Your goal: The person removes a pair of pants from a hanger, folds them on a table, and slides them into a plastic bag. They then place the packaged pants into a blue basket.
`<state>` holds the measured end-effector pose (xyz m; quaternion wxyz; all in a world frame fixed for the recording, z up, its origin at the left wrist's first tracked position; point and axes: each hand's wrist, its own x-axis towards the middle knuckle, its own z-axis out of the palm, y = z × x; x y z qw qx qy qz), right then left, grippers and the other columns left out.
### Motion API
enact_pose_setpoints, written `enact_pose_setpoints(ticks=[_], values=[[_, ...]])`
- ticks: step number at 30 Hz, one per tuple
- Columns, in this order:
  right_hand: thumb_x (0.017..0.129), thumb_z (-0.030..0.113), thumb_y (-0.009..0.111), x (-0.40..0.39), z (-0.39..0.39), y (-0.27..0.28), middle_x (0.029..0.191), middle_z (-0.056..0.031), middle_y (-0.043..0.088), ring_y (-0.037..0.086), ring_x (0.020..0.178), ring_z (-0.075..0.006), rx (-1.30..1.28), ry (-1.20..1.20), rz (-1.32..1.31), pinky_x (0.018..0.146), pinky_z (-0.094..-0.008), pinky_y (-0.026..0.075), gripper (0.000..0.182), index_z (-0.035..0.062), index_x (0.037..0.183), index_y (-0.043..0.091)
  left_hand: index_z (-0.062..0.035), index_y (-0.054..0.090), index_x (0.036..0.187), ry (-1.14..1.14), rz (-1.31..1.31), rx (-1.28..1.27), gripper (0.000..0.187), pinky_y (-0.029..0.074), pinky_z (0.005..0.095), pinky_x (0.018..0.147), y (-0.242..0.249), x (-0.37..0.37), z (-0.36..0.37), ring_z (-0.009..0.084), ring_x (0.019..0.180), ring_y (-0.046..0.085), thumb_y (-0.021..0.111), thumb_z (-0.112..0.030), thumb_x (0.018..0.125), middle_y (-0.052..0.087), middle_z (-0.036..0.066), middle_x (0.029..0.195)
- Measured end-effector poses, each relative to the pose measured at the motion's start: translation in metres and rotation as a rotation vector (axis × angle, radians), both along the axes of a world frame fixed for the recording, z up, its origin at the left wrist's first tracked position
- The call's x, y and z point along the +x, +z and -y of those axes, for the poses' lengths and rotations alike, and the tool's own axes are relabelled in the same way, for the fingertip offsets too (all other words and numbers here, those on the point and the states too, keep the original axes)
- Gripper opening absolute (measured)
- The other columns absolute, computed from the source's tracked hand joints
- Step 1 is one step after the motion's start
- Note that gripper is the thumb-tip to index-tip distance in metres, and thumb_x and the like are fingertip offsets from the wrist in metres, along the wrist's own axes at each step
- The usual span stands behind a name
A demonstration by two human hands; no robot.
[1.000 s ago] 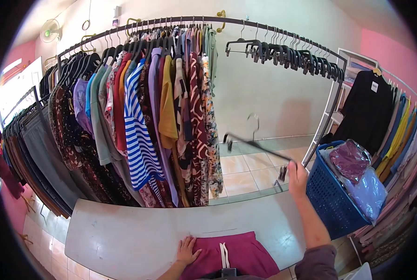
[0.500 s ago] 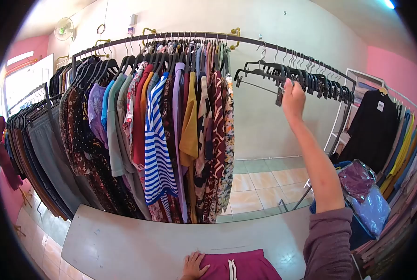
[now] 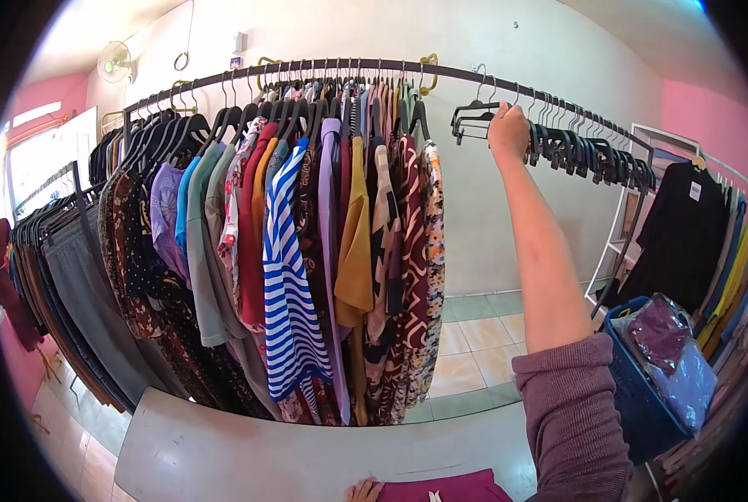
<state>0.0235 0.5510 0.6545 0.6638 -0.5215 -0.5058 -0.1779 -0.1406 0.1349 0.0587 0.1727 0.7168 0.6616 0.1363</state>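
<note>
High on the right part of the rack, my right hand is closed round a black clip hanger whose hook is up at the rail. Several more black hangers hang just right of the hand. At the bottom edge, my left hand lies with its fingers on the left edge of a magenta garment. That garment has a white drawstring and rests on the grey table. Only the fingers of the left hand show.
Clothes, among them a blue-striped shirt, hang from the black rail beyond the table. A blue basket with plastic-wrapped items stands at the right, below a black garment. Trousers hang at the left.
My right hand has moved up and slightly left, and the hanger beside it now appears more end-on. The view has tilted up, so less of the magenta garment and my left hand shows.
</note>
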Motion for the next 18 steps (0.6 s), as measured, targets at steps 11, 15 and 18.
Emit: enact_pose_setpoints(ticks=[11, 15, 18], values=[[0.093, 0.033, 0.047, 0.012, -0.008, -0.027, 0.094, -0.0209, 0.06, 0.061, 0.087, -0.0377, -0.023, -0.02, 0.047, 0.075, -0.046, 0.049, 0.034, -0.0001, 0.095, 0.053, -0.0076, 0.036, 0.137, 0.01, 0.116, 0.092, 0.071, 0.017, 0.0464, 0.11, -0.003, -0.002, -0.003, 0.0294, 0.134, 0.025, 0.057, -0.049, 0.082, 0.034, 0.015, 0.141], [0.091, 0.035, 0.049, 0.017, 0.024, -0.046, 0.107, -0.0185, 0.052, 0.06, 0.089, -0.0354, 0.033, -0.059, 0.108, 0.074, -0.0436, 0.05, 0.038, 0.0014, 0.11, 0.047, -0.0133, 0.044, 0.132, 0.03, 0.147, 0.208, 0.066, 0.02, 0.0474, 0.107, -0.021, -0.005, -0.004, 0.0297, 0.13, 0.032, 0.055, -0.053, 0.081, 0.038, 0.013, 0.139], [0.089, 0.03, 0.052, 0.026, 0.075, -0.082, 0.113, -0.0181, 0.046, 0.057, 0.093, -0.0356, 0.143, 0.031, 0.248, 0.073, -0.0421, 0.05, 0.044, 0.0022, 0.122, 0.04, -0.0152, 0.049, 0.128, 0.044, 0.155, 0.31, 0.062, 0.022, 0.0486, 0.106, -0.03, -0.004, -0.004, 0.0296, 0.127, 0.037, 0.055, -0.054, 0.08, 0.042, 0.012, 0.136]])
